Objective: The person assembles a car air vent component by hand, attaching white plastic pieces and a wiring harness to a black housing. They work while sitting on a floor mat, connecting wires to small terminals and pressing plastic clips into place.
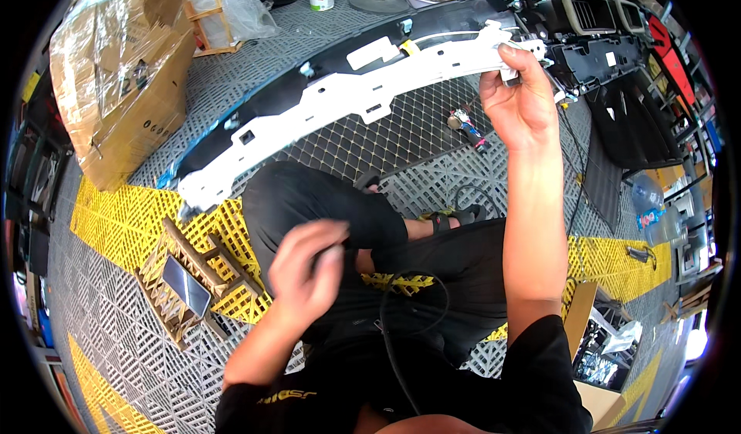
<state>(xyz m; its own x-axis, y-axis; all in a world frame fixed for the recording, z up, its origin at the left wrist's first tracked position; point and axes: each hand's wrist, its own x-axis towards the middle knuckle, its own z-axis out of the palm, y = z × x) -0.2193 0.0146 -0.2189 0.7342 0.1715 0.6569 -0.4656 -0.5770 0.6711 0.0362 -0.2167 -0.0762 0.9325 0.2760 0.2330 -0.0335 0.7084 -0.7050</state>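
My right hand [521, 98] grips the right end of a long white plastic bracket strip [340, 94], thumb on top. The curved strip has several square holes and tabs, and it slants down to the lower left. It lies along a long black panel [278, 98] with a blue edge, which looks like a car trim part. Above my left knee, my left hand [309, 268] is in the air, blurred by motion. Its thumb and fingers look apart, with nothing visible between them. A small tool with red and blue parts [468, 129] lies on the mat beyond my legs.
At the left stand a wrapped cardboard box [127, 71] and a small wooden stool [181, 237] with a phone [187, 286] on it. A black dashboard part with vents [590, 13] is at the far right. Nearby are a plastic bottle [647, 194] and an open box [606, 349].
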